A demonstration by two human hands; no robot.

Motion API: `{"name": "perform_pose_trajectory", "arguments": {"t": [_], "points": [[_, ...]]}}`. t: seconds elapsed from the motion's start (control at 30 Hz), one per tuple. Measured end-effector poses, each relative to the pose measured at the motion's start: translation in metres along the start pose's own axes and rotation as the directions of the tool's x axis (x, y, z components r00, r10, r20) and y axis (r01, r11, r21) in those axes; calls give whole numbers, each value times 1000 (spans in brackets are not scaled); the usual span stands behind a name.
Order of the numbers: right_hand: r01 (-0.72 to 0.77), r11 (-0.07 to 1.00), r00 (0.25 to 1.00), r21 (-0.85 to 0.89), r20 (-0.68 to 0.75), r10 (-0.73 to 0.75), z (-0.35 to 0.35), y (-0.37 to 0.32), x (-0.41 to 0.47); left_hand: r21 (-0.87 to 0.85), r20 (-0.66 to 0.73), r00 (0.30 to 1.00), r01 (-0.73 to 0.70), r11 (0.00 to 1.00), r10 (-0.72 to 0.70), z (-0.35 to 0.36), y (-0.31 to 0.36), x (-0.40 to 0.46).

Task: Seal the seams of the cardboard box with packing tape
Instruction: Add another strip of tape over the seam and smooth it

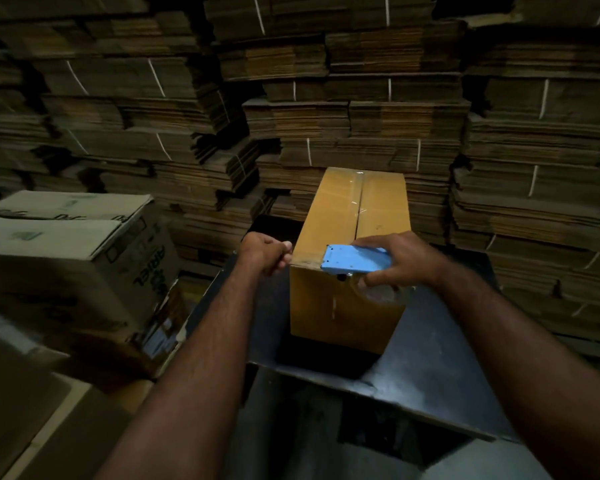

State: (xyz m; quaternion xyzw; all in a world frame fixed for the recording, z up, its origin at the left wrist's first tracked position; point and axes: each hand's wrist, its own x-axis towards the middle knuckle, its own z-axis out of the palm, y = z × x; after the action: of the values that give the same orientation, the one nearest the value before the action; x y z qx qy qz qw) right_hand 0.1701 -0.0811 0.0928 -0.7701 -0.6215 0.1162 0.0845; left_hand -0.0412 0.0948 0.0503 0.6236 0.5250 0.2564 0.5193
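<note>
We see tape along the cardboard box (350,216) top seam, our right hand (400,259) gripping the blue tape dispenser (355,259) at its near edge, left hand (265,254) curled beside the box, end seams apparently left.

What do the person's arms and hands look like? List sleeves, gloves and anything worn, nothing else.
Both forearms are bare as far as the frame shows: no sleeves in view. The left hand and right hand wear no gloves. No watch, ring or wristband shows, though the light is dim.
</note>
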Motion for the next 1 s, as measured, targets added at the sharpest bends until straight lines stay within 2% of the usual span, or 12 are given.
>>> {"name": "perform_pose_trajectory", "arguments": {"t": [0.2,0.33,0.7,0.9,1.0], "points": [[35,983,999,-182,43,-28,-16,-16,39,110,-73,997,5,994,3,8,-7,19],[23,973,994,-230,114,3,-15,-28,51,161,-79,996,48,986,-36,14,-20,27],[-9,949,980,-316,184,71,-16,-48,64,81,7,998,69,994,-70,14,-49,45],[-41,924,963,-381,230,138,-14,-63,74,-91,43,995,97,991,-94,20,-67,41],[-58,916,958,-397,234,162,-15,-66,74,-51,51,995,92,994,-89,17,-65,41]]}}
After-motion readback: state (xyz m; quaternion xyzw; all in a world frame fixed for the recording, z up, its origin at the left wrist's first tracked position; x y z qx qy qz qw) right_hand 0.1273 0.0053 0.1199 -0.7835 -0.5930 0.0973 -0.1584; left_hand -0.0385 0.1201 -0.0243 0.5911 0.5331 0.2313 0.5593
